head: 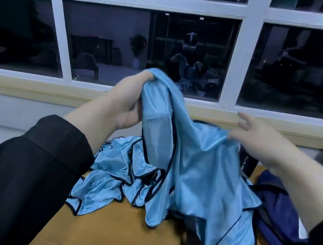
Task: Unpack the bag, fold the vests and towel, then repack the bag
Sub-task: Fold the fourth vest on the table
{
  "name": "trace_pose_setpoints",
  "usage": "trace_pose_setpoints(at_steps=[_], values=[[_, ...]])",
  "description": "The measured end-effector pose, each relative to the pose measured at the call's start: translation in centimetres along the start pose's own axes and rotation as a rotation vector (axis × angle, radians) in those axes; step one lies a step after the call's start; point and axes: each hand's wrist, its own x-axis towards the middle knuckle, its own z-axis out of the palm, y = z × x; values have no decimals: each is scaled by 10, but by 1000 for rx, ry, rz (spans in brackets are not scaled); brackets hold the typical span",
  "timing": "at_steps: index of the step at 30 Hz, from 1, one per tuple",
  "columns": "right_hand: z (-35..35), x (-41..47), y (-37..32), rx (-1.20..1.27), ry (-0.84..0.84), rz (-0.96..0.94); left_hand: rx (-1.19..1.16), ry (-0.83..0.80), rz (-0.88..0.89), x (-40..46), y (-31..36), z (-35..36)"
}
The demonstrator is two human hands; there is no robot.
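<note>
Unpacking looks mostly done, folding barely begun. Left hand (127, 99) clenched round a bunched upper edge of a light blue vest (197, 169), lifted well above the table (120, 235); the vest hangs from that grip, its lower hem draping onto the tabletop near the middle. Right hand (256, 135) touches the same vest's other upper edge; thumb and lower fingers seem to nip the fabric while the upper fingers are spread loose, but whether it has a true hold I cannot tell. Behind and left of the held vest, a crumpled heap of further blue vests (115, 176) with dark trim lies toward the table's far left edge, none folded. At the right edge lies dark navy fabric (280, 218), possibly the bag or the towel; too dim to say which. A dark item (189, 240) partly shows under the hanging hem. Judged from this: first vest being spread for folding; all vests, the towel and the whole repacking remain.
</note>
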Motion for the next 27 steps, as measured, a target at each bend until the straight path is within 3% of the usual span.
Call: trace_pose_setpoints(at_steps=[3,7,9,11,14,17,19,24,26,27], values=[[31,-28,-15,-128,123,-196,-6,-6,24,0,7,13],[79,-73,-27,37,-92,-281,15,-13,60,-4,8,32],[90,-82,-27,91,41,-336,-7,2,91,-8,10,40],[95,-79,-28,195,122,-300,-41,9,133,-13,16,48],[109,-60,-22,76,43,-168,-40,-21,195,-18,25,57],[113,-40,-7,-46,139,-28,-38,-18,253,-24,37,61],[108,-29,3,33,151,37,-6,-2,293,-28,42,57],[86,-23,12,195,-117,2,192,189,424,-13,43,28],[64,-26,11,270,-249,32,192,316,394,-4,44,5],[50,-26,10,267,-235,22,167,352,362,-1,45,-6]])
